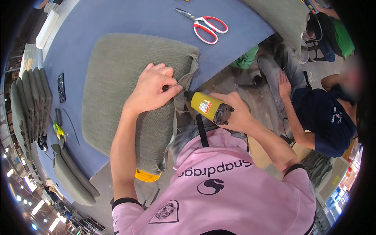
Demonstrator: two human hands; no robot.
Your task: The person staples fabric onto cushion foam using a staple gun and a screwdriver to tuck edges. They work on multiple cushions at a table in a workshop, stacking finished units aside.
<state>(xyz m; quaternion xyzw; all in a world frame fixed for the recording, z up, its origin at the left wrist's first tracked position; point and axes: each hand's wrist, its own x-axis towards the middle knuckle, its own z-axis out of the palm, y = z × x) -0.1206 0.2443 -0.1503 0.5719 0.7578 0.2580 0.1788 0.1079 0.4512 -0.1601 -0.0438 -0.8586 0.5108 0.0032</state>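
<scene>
A grey-green fabric cushion [111, 86] lies on the blue table, its near right corner past the edge. Loose, frayed fabric [191, 72] runs along its right side. My left hand [152, 86] rests on the cushion, thumb and fingers closed on that fabric edge. In my right hand [237, 111] is a yellow power tool with a black nose [204, 103]. Its nose points at the fabric beside my left thumb; whether it touches I cannot tell. The tool's handle is hidden.
Red-and-white scissors [205, 29] lie on the blue table [129, 15] beyond the cushion. Stacked grey-green cushions [29, 105] stand far left, near a black remote-like object [61, 88]. Another cushion [282, 19] is at the upper right. A seated person in dark clothing [319, 113] is close on my right.
</scene>
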